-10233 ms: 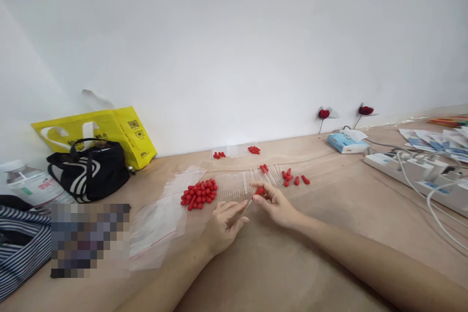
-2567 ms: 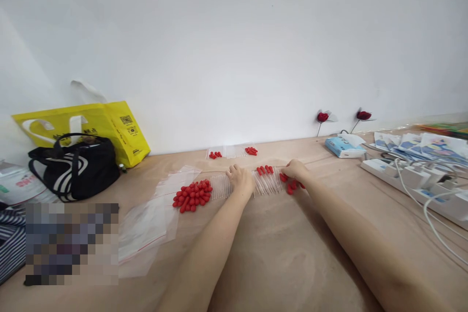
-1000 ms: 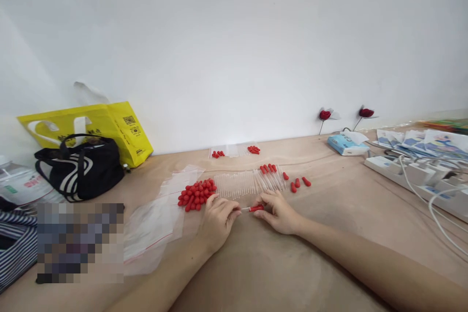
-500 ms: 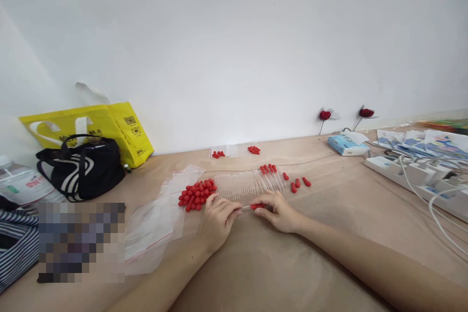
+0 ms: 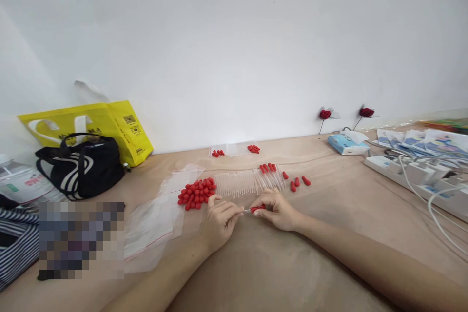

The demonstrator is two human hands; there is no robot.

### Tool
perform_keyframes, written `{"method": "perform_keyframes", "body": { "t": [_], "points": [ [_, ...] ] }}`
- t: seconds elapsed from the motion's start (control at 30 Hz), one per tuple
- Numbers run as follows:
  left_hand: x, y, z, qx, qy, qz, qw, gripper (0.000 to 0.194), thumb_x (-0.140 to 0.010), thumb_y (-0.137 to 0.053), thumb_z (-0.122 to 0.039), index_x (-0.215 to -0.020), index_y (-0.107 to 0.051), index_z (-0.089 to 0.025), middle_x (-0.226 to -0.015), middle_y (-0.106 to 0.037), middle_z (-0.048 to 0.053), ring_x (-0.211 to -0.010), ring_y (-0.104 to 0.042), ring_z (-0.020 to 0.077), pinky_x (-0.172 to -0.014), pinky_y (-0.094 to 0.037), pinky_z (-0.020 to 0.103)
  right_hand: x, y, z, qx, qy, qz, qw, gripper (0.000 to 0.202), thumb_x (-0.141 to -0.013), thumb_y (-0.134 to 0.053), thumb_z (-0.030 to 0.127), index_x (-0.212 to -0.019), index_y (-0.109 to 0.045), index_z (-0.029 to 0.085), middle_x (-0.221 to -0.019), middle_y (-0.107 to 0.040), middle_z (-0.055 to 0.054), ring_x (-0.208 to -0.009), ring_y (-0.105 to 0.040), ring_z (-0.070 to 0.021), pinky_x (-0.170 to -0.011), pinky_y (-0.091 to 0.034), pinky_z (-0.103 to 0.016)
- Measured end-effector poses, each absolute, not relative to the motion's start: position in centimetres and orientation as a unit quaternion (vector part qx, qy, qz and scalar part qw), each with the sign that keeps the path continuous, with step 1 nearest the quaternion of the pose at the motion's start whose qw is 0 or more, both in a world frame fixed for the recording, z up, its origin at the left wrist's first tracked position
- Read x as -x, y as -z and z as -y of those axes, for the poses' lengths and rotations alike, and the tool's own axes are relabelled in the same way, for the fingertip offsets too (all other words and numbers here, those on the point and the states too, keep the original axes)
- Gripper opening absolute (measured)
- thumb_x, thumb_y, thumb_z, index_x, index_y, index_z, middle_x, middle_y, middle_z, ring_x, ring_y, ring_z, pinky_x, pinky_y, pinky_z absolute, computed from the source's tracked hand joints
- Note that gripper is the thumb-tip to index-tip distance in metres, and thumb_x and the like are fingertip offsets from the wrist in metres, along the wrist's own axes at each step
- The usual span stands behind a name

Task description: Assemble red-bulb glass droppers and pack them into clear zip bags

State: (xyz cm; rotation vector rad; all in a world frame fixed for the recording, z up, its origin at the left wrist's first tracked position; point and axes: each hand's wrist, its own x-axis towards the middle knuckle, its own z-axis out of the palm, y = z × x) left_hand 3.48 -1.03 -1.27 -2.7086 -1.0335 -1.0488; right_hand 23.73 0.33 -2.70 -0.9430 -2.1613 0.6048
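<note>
Between finger and thumb, my left hand (image 5: 224,217) pinches a thin clear tube (image 5: 247,211). My right hand (image 5: 277,209) grips a small red piece (image 5: 257,208) at the tube's right end. Just behind my left hand lies a heap of red bulb-shaped pieces (image 5: 195,194), partly on clear plastic bags (image 5: 157,219). Beyond both hands a row of clear tubes (image 5: 234,184) lies side by side, and several at its right carry red ends (image 5: 268,167). A few loose red pieces (image 5: 297,182) rest to the right of the row.
A small bag of red pieces (image 5: 218,153) lies near the wall. At left are a yellow bag (image 5: 137,131), a black bag (image 5: 98,170) and a striped cloth (image 5: 18,248). At right are a tissue pack (image 5: 347,144), a power strip (image 5: 387,169) with cables and printed packets (image 5: 420,141).
The fingers of my left hand have shifted slightly right, closer to the red piece. Less of the clear tube shows between my hands.
</note>
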Motion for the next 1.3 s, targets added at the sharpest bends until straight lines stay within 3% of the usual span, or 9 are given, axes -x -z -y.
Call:
{"method": "perform_keyframes", "body": {
  "t": [0.37,1.3],
  "points": [
    [-3.84,1.39,1.37,0.874,0.334,0.353,0.023,0.017,-0.083,-0.045,-0.020,-0.077,-0.060,-0.021,-0.071,-0.068,-0.002,-0.062,-0.059,0.0115,-0.081,-0.023,0.036,-23.38,2.86,0.04,0.330,-0.125,0.858,0.375,0.020,-0.082,-0.049,0.036,-0.079,-0.062,0.021,-0.069,-0.065,0.000,-0.066,-0.051,-0.0130,-0.070,-0.029,-0.031],
    [-4.31,1.48,1.52,0.868,0.350,0.351,0.001,0.017,-0.082,-0.046,-0.019,-0.075,-0.061,-0.022,-0.070,-0.069,-0.002,-0.059,-0.059,0.0123,-0.084,-0.023,0.041,-23.18,2.55,0.01,0.312,-0.136,0.872,0.351,0.019,-0.083,-0.047,0.034,-0.082,-0.063,0.023,-0.069,-0.065,0.001,-0.067,-0.053,-0.0128,-0.073,-0.028,-0.032]
  ]
}}
